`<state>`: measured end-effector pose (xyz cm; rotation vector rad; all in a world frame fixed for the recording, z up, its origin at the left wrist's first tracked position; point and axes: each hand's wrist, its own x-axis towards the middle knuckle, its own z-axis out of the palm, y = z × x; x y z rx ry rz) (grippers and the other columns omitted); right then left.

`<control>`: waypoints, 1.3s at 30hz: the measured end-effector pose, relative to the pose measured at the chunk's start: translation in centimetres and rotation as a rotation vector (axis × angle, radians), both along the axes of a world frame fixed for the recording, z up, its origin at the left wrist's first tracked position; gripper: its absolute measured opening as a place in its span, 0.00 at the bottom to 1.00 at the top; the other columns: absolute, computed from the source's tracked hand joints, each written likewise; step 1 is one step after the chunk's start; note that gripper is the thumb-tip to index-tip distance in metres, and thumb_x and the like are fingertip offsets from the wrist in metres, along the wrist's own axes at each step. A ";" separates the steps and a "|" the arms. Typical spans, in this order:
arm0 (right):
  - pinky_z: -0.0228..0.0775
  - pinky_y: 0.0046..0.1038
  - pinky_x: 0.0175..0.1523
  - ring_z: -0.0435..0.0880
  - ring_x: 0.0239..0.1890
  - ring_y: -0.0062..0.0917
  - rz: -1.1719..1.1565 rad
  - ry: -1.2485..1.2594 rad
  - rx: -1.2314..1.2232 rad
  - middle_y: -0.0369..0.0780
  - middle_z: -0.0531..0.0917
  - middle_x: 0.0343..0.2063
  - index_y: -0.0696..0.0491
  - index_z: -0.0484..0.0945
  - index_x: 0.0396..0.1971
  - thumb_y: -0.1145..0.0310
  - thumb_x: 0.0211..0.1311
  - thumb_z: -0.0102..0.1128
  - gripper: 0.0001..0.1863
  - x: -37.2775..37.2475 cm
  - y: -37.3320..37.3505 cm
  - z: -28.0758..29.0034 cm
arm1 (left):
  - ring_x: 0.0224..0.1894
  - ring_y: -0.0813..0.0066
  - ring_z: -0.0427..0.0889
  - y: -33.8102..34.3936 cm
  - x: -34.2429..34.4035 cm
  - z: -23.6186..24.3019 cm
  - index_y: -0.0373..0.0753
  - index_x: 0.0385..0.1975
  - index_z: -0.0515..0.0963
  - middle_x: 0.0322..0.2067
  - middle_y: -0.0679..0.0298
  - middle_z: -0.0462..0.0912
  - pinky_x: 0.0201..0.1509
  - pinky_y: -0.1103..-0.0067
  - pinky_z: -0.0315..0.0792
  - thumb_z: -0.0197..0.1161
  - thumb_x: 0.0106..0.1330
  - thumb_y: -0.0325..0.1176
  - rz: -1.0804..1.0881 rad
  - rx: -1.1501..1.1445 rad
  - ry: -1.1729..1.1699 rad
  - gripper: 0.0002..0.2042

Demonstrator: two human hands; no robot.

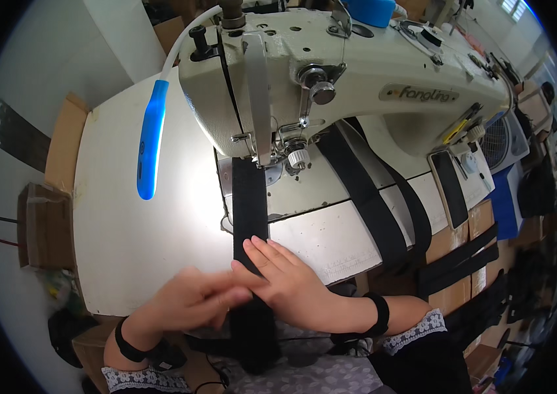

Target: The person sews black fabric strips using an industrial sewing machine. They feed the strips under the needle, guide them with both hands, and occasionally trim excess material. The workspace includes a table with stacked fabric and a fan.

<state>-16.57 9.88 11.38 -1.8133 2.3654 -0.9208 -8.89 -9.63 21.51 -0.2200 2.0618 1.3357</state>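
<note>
A black strap (248, 203) runs from under the presser area of the cream sewing machine (357, 92) toward my body. My right hand (285, 282) lies on the strap near the table's front, fingers extended and close together. My left hand (193, 295) is just left of it, index finger stretched out and reaching to my right hand, other fingers loosely bent and partly hidden; I see nothing held in it. The needle assembly (298, 154) is beyond both hands.
A blue lamp (150, 141) hangs over the white table (121, 249). More black straps (370, 210) drape over the front edge to the right. A phone (448, 187) rests on the table. Cardboard boxes (42, 223) stand left; a fan (498, 144) is at the back right.
</note>
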 end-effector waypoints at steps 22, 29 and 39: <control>0.67 0.43 0.67 0.71 0.65 0.48 0.110 -0.086 0.021 0.53 0.75 0.57 0.57 0.78 0.54 0.72 0.51 0.58 0.25 -1.0 2.4 0.8 | 0.64 0.50 0.74 2.2 -2.8 -9.3 0.29 0.58 0.74 0.61 0.46 0.74 0.66 0.67 0.72 0.65 0.58 0.24 -0.125 -0.821 1.015 0.25; 0.66 0.45 0.68 0.71 0.65 0.49 0.078 -0.091 0.015 0.53 0.75 0.57 0.58 0.78 0.53 0.71 0.53 0.58 0.24 -0.6 2.2 1.0 | 0.61 0.51 0.77 2.0 -3.1 -8.9 0.30 0.56 0.77 0.59 0.47 0.76 0.63 0.69 0.75 0.64 0.54 0.24 -0.121 -0.826 1.043 0.25; 0.63 0.45 0.70 0.71 0.66 0.48 0.028 -0.008 0.011 0.54 0.75 0.58 0.56 0.79 0.53 0.72 0.54 0.57 0.23 -1.7 0.9 -0.1 | 0.62 0.52 0.76 0.6 -4.8 -9.4 0.33 0.59 0.75 0.61 0.47 0.74 0.61 0.69 0.76 0.65 0.55 0.28 -0.091 -0.864 1.046 0.27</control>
